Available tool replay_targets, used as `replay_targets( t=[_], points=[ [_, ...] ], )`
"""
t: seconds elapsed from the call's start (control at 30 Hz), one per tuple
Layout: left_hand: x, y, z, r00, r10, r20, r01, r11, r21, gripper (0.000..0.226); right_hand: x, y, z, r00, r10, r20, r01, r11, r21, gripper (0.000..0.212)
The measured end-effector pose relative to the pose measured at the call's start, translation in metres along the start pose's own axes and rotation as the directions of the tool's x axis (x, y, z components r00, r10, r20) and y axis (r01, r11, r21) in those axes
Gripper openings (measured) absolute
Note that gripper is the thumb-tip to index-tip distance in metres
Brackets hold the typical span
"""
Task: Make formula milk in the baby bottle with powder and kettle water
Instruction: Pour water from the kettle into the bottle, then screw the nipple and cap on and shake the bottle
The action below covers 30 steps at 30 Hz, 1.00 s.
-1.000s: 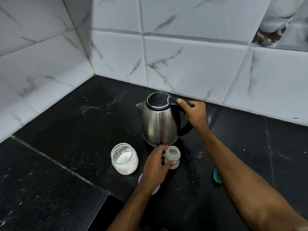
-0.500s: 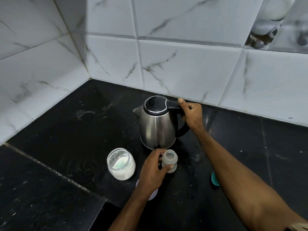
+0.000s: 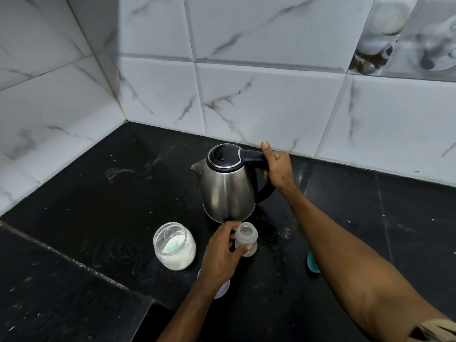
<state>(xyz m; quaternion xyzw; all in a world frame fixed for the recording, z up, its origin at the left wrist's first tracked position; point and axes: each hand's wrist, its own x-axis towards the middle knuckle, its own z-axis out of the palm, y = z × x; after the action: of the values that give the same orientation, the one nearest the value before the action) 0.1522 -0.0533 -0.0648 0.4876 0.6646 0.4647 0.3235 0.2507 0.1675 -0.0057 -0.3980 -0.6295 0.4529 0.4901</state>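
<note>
Our right hand stays wrapped on the kettle handle, left hand still pinching the open baby bottle upright on the counter beside the powder jar; nothing moved, so pour looks imminent.

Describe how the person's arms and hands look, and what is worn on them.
Both forearms are bare, and so are the left hand and the right hand: no gloves, rings or watch show. Only at the lower right corner a tan sleeve edge appears on the right arm.
</note>
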Motion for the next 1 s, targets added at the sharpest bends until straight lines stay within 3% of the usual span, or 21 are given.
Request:
replay_targets(
  t=[0.1,0.2,0.27,0.43,0.67,0.87,1.0],
  points=[
    [0.000,0.001,-0.001,1.000,0.007,0.003,-0.007,1.000,0.011,0.042,-0.002,-0.003,-0.001,1.000,0.008,0.012,-0.007,0.999,-0.040,0.078],
    [0.001,0.001,-0.001,1.000,0.012,0.007,-0.012,1.000,0.011,0.042,-0.004,-0.005,-0.006,1.000,-0.020,-0.010,0.019,0.993,-0.114,0.057],
    [0.001,0.000,-0.001,1.000,0.018,0.012,-0.018,1.000,0.006,0.042,-0.010,-0.005,-0.011,0.998,-0.030,-0.060,0.022,0.991,-0.136,0.040],
    [0.001,-0.001,-0.002,0.999,0.027,0.025,-0.027,1.000,0.009,0.041,-0.035,-0.013,-0.028,0.978,-0.090,-0.188,0.062,0.987,-0.150,0.030],
    [0.003,0.000,-0.005,0.997,0.067,0.049,-0.068,0.997,0.025,0.040,-0.099,-0.012,-0.069,0.991,-0.085,-0.100,0.054,0.960,-0.275,0.012],
    [0.003,-0.002,-0.005,0.994,0.084,0.068,-0.087,0.996,0.037,0.042,-0.165,0.015,-0.104,0.998,-0.003,-0.069,-0.025,0.915,-0.404,0.011],
    [0.003,-0.002,-0.006,0.993,0.078,0.086,-0.082,0.996,0.036,0.043,-0.196,0.033,-0.121,0.995,0.084,-0.061,-0.104,0.841,-0.530,0.027]
  ],
)
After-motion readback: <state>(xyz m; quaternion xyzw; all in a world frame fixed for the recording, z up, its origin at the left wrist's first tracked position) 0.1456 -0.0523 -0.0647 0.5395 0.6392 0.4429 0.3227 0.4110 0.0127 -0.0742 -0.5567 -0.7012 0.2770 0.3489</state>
